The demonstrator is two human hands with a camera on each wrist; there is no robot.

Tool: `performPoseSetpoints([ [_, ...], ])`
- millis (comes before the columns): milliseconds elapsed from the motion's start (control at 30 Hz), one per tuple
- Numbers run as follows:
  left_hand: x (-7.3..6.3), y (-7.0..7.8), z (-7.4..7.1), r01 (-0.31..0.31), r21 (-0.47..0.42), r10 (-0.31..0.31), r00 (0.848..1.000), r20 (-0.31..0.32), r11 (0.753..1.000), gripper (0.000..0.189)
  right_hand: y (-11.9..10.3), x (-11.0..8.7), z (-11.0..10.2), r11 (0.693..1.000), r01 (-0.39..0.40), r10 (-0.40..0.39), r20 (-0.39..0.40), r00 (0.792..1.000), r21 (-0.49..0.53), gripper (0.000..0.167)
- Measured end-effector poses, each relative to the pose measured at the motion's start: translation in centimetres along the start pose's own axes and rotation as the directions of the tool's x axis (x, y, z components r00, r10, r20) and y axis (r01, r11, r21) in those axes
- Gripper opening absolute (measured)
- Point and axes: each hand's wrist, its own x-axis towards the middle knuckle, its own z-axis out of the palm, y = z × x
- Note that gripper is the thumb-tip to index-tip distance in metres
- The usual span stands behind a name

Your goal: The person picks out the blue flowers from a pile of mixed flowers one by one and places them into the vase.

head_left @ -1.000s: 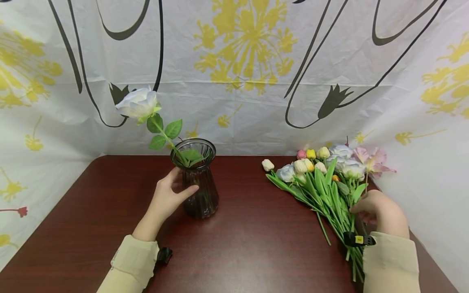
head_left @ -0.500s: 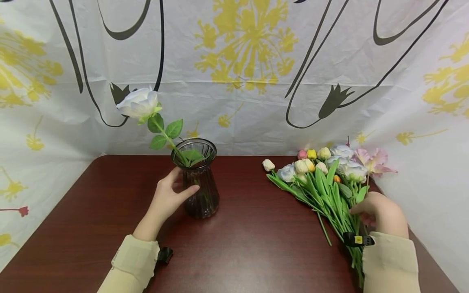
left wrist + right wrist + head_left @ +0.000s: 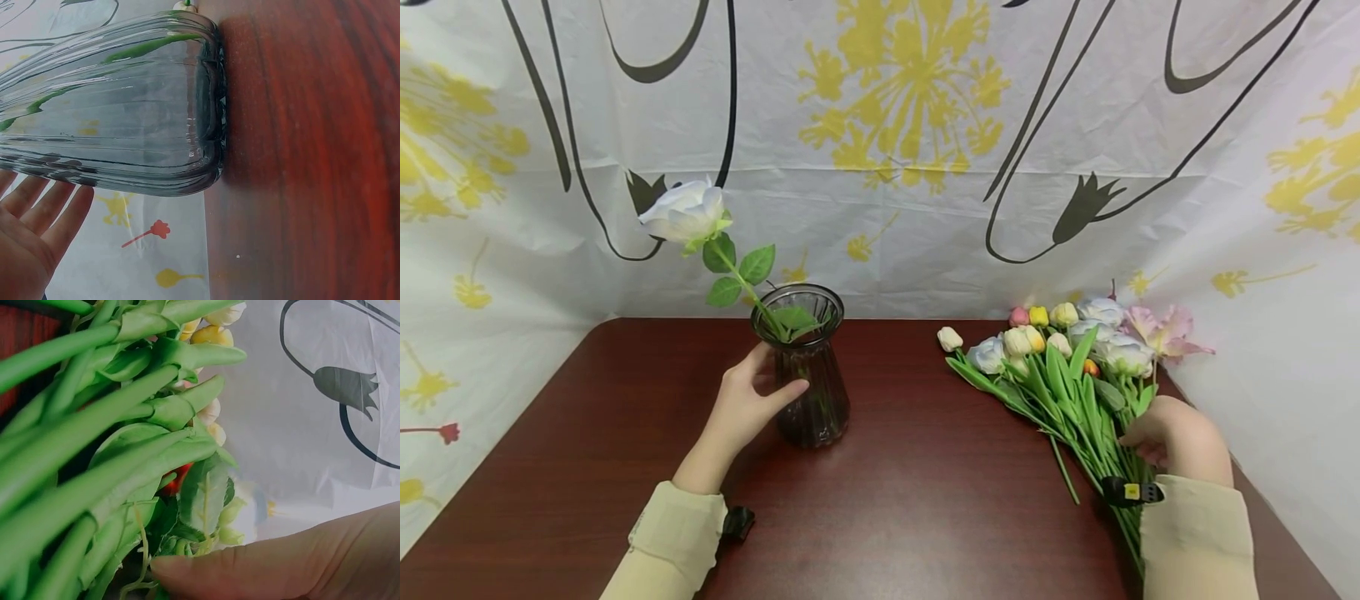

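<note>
A dark ribbed glass vase (image 3: 811, 400) stands on the table, with one white rose (image 3: 685, 215) leaning left out of its mouth. My left hand (image 3: 737, 412) holds the vase from its left side, thumb in front and fingers behind. Fingertips touch the glass in the left wrist view, where green stems show through the vase (image 3: 125, 119). At the right lies a bunch of artificial flowers (image 3: 1075, 400). My right hand (image 3: 1183, 437) has its fingers curled in at the right-hand stems, pinching there. In the right wrist view the thumb (image 3: 244, 569) meets thin stems and leaves; its other fingers are hidden.
The dark red wooden table (image 3: 910, 475) ends at a white patterned sheet (image 3: 880, 242) hanging behind and at both sides. White and yellow tulips (image 3: 1022, 340), pale roses and a pink bloom (image 3: 1165, 333) point toward the back edge.
The right hand has shifted slightly among the stems, and the lower stem ends have moved closer together under the wrist. The left hand, vase and rose stay in place.
</note>
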Motion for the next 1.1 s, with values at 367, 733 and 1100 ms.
performPoseSetpoints([
  [367,0.0,0.0,-0.1,0.005,-0.004,-0.005,1.000,0.002,1.000,0.071,0.1,0.0,-0.3,0.999,0.046,-0.044,-0.039,0.998,0.026,0.017],
  [733,0.0,-0.2,0.1,-0.023,0.013,0.023,1.000,-0.006,1.000,0.069,-0.4,-0.8,-0.6,0.991,0.125,-0.121,-0.078,0.990,0.042,0.013],
  [1100,0.1,-0.3,0.1,-0.017,0.013,0.017,1.000,-0.006,1.000,0.067,-0.9,-1.9,-0.8,0.979,0.204,-0.203,-0.112,0.973,-0.009,0.021],
])
